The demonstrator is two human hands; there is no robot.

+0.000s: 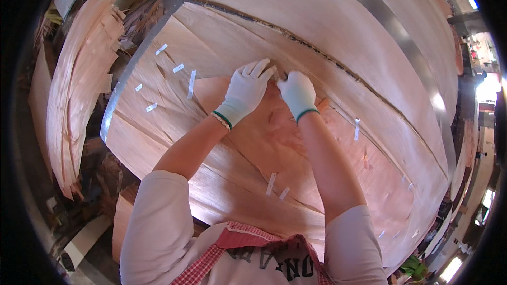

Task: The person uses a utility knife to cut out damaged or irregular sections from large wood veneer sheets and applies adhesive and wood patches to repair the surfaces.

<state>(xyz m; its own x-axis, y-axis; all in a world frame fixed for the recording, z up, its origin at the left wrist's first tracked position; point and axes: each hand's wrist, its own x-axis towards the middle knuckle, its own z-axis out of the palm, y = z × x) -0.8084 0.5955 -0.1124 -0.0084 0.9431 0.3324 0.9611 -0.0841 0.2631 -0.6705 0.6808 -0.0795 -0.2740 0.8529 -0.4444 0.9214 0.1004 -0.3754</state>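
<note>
The left hand (244,91) and the right hand (297,94), both gloved, are close together over wood veneer (245,150). Several white tape strips (191,84) lie on this veneer.

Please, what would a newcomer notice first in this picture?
The white-gloved left hand and right hand probably catch the eye first, close together above the picture's centre. Small white strips dot the pale surface around them. At far left, a ragged-edged stack stands out.
</note>
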